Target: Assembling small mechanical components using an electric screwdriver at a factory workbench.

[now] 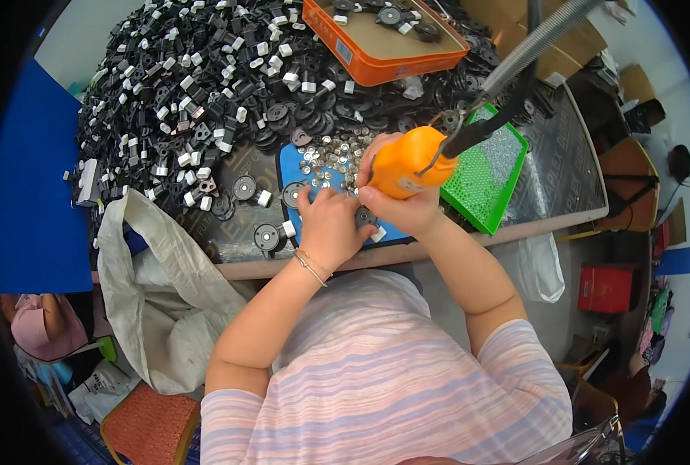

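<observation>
My right hand (400,208) is wrapped round an orange electric screwdriver (414,161), which hangs from a coil spring and points down at the work. My left hand (331,226) lies on the blue mat (289,161), its fingers curled and its thumb against a round black plastic part (366,217) with a white end. The screwdriver's tip is hidden behind my right hand. Small round metal pieces (345,151) lie scattered on the mat just beyond my hands. Another round black part (291,194) sits beside my left fingertips, and a similar one (267,237) lies farther left.
A large heap of black parts with white ends (197,101) covers the back and left of the table. An orange tray (376,75) sits on it. A green tray (457,203) of small silvery pieces stands right. A white sack (116,256) hangs at the left edge.
</observation>
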### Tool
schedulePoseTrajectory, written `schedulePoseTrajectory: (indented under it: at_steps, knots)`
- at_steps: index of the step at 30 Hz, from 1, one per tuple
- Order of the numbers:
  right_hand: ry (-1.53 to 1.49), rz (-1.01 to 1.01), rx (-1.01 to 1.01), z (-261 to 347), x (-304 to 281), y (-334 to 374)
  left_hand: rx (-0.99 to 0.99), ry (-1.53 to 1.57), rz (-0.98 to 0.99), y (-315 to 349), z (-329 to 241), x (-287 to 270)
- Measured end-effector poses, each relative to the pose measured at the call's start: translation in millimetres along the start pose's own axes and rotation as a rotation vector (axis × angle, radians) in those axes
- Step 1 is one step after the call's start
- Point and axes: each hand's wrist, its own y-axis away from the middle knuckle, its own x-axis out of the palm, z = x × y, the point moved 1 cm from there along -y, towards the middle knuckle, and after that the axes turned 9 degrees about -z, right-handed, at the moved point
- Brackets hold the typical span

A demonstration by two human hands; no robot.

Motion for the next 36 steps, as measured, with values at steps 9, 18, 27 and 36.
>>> schedulePoseTrajectory:
  at_steps: [9, 18, 27, 36]
  knots:
    - [-0.258, 0.021, 0.271, 0, -10, -10, -0.001, -0.001, 0.018, 0, -2, 0]
    - [-0.244, 0.197, 0.121, 18, -42, 2, 0.042, -0.028, 0.096, -6, -13, 4]
    - [-0.132, -0.538, -0.085, 41, -105, 2, 0.102, 0.134, 0.032, -4, -29, 9]
    - [-0.009, -0.644, -0.040, 17, -121, 18, 0.015, 0.320, 0.135, 3, -33, 24]
